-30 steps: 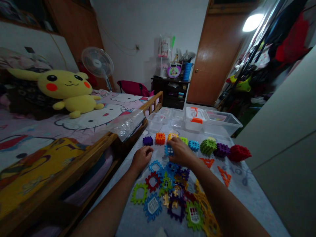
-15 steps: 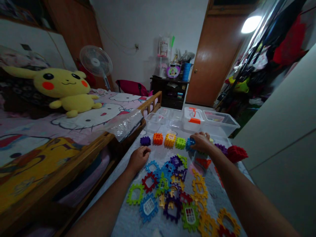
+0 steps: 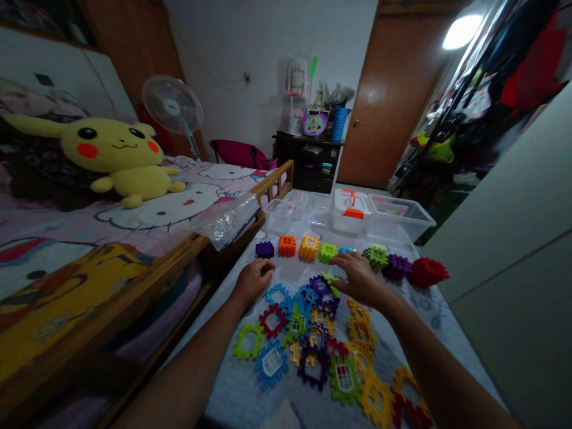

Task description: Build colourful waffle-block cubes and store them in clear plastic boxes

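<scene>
My right hand point(image 3: 358, 279) hovers over the far side of a loose pile of plastic building pieces, thumb and fingers apart, with nothing visible between them. Below its thumb lies a lime-green piece point(image 3: 331, 282), next to a purple piece point(image 3: 319, 284). Just beyond the fingers stands a blue stack point(image 3: 347, 250), partly hidden. On the cloth left of the pile rests my left hand point(image 3: 254, 281), its fingers curled in and no piece showing in them. Nearest to it are a light-blue frame piece point(image 3: 277, 294) and a dark purple stack point(image 3: 264, 249).
Orange point(image 3: 286, 245), yellow point(image 3: 309, 248), lime point(image 3: 328, 252), green point(image 3: 375, 257), purple point(image 3: 397, 266) and red stacks point(image 3: 428, 272) form a row. Behind them are clear plastic bins point(image 3: 400, 220) and a lidded box point(image 3: 351, 210). A wooden bed rail point(image 3: 196, 253) borders the left.
My right hand has come away from the blue stack, moving back towards me over the loose pile, and its fingers have opened. The green stack now shows. My left hand stays in place.
</scene>
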`<state>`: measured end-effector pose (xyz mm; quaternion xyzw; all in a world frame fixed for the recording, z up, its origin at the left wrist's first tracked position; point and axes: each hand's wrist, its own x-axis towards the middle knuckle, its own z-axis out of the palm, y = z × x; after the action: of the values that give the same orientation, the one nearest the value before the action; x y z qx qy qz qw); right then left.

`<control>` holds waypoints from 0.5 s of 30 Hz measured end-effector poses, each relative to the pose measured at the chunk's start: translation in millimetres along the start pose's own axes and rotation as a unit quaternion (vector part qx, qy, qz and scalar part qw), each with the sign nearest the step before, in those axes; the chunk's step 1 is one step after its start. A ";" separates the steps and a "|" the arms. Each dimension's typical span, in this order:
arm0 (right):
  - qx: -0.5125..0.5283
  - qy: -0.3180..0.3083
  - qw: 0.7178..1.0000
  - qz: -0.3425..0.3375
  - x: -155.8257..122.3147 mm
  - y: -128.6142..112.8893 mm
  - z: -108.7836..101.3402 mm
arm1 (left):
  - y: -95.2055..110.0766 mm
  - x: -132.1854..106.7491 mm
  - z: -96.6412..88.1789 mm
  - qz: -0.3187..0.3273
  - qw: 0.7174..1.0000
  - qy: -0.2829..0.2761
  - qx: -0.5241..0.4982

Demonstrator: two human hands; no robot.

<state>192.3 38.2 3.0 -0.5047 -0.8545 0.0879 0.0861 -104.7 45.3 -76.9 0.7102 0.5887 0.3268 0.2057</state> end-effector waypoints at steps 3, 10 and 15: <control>0.049 -0.043 0.997 -0.044 -9.6 -28.9 16.7 | -2.9 -0.3 0.7 -0.001 1.000 -0.010 -0.020; 0.064 -0.082 0.991 -0.086 -4.9 -54.1 38.8 | -3.2 -4.6 -4.6 0.025 0.994 -0.078 -0.072; 0.043 -0.043 0.995 -0.083 -7.8 -53.8 35.4 | -1.3 -6.6 -14.6 0.086 0.983 -0.152 -0.062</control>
<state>142.0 3.6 -19.0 -0.4234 -0.8918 0.1392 0.0778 -116.5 37.8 -69.0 0.7855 0.4659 0.2670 0.3077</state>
